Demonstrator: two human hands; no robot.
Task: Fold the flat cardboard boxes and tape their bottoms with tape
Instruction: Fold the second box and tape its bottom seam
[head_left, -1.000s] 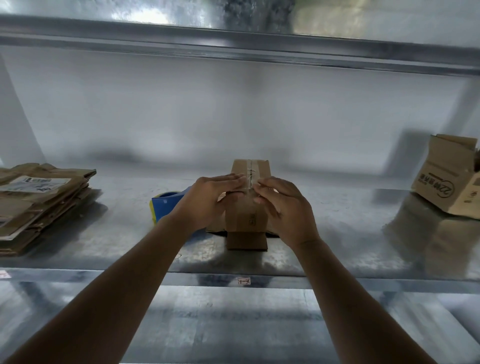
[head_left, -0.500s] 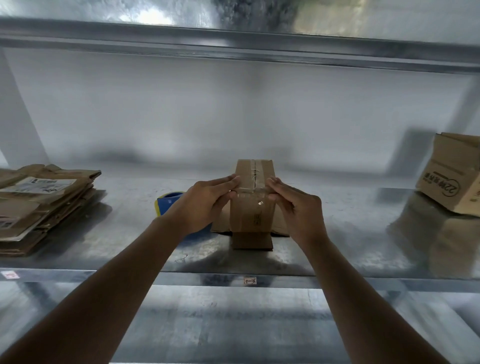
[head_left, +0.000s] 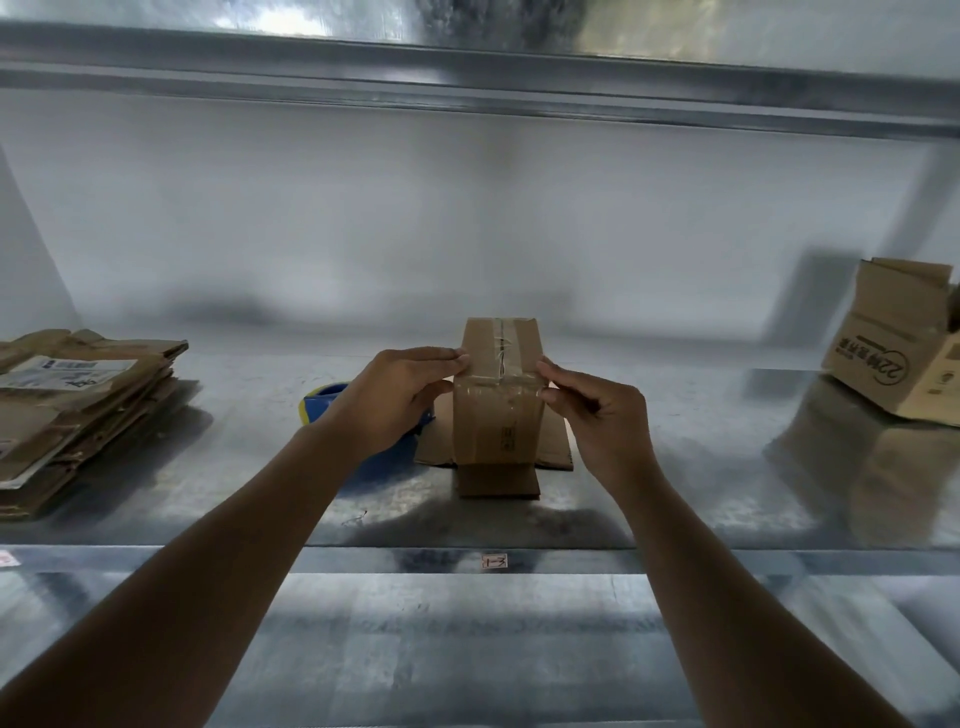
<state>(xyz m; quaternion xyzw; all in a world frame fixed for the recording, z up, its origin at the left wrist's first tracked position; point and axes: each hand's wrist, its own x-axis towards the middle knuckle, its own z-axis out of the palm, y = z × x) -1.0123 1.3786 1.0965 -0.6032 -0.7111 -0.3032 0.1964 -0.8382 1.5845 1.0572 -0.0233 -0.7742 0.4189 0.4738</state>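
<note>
A small brown cardboard box (head_left: 497, 415) stands bottom-up on the metal shelf (head_left: 675, 493), its open flaps spread flat beneath it. Clear tape runs along its top seam and down the near face. My left hand (head_left: 400, 400) touches the box's upper left edge with nearly straight fingertips. My right hand (head_left: 592, 410) has curled fingers against the upper right edge, pressing the tape end. A blue tape dispenser (head_left: 322, 408) lies behind my left hand, mostly hidden.
A stack of flat cardboard boxes (head_left: 78, 410) lies at the shelf's left. A folded box with printed characters (head_left: 898, 348) sits tilted at the far right. A white wall rises behind, and another shelf beam (head_left: 467, 78) runs overhead.
Both hands slid apart from the top seam outward to the box's left and right upper edges, uncovering the taped top and near face.
</note>
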